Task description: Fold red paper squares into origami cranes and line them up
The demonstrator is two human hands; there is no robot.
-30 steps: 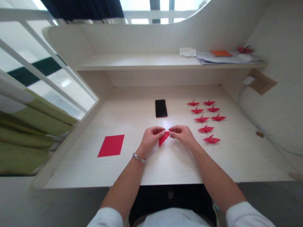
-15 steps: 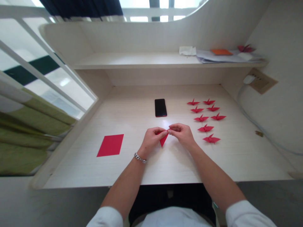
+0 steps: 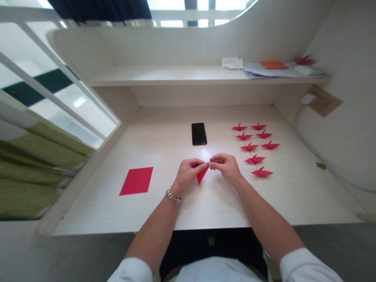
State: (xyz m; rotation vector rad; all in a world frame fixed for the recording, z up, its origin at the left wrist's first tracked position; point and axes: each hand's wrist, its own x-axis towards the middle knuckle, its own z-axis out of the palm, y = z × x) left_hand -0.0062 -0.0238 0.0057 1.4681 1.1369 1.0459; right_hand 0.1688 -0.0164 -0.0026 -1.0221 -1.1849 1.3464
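A small folded piece of red paper [image 3: 202,174], triangular with its point toward me, is held just above the pale desk [image 3: 188,207]. My left hand [image 3: 188,172], with a bracelet at the wrist, pinches its left upper edge. My right hand [image 3: 225,166] pinches its right upper corner, fingertips nearly touching those of the left. Both hands are closed on the paper.
A flat red sheet [image 3: 136,180] lies to the left. A black phone [image 3: 199,133] lies beyond the hands. Several red paper cranes [image 3: 254,145] stand in two rows to the right. On the shelf lie papers [image 3: 273,70]; a cable [image 3: 317,152] hangs from a wall socket.
The hands have drawn closer together and the red paper has folded narrower, from a wide triangle to a slim one. Nothing else has moved.
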